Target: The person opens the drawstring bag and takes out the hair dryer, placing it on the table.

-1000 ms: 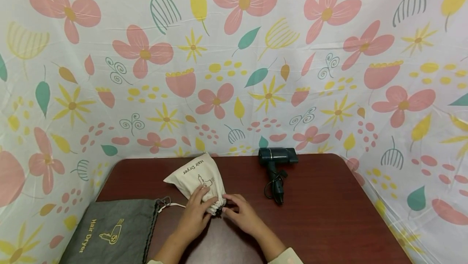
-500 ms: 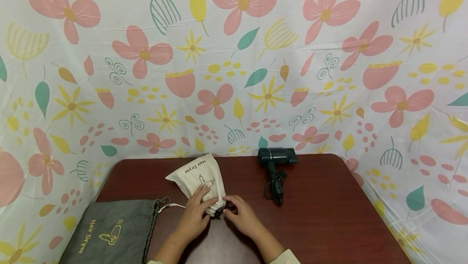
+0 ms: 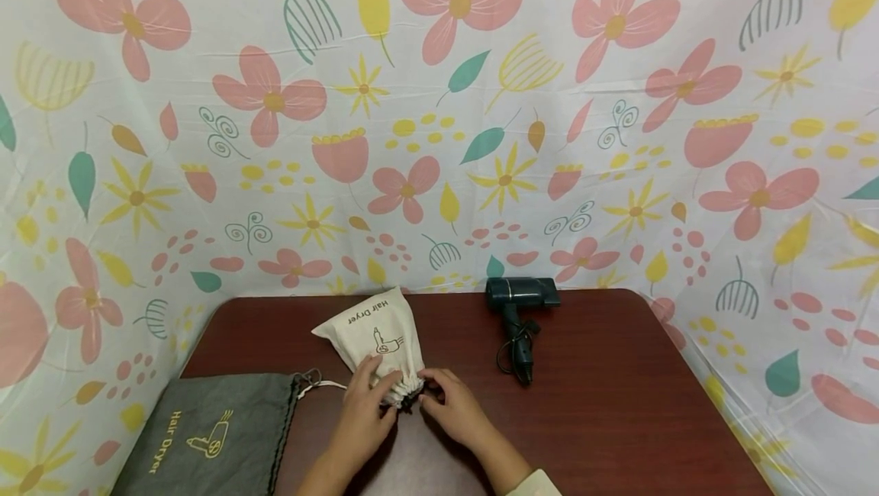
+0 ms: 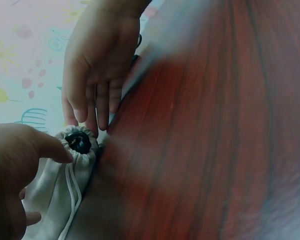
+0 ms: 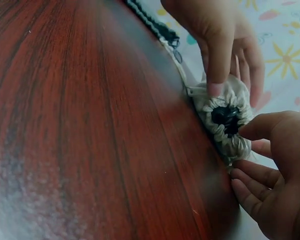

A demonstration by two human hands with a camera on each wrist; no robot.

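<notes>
A cream drawstring bag [image 3: 374,328] printed "Hair Dryer" lies on the table, its gathered mouth toward the person. Something black [image 5: 225,117] shows inside the puckered opening; the rest of it is hidden in the cloth. My left hand [image 3: 362,412] holds the bag's mouth end from the left, fingers over the top and thumb at the near side. From the right, my right hand [image 3: 458,408] pinches the edge of the opening, its thumb [image 5: 262,126] at the rim and fingers around the side. A pale cord [image 4: 72,192] hangs from the gathers in the left wrist view.
A dark hair dryer [image 3: 522,294] with its cord bundled round the handle lies at the back right. A grey drawstring bag [image 3: 206,435], also printed "Hair Dryer", lies flat at the front left. Floral cloth [image 3: 439,122] hangs behind the dark red table [image 3: 618,404].
My left hand has shifted slightly left and down along the cream bag, showing more of its printed drawing. The bag has moved slightly right; my right hand stays at its mouth.
</notes>
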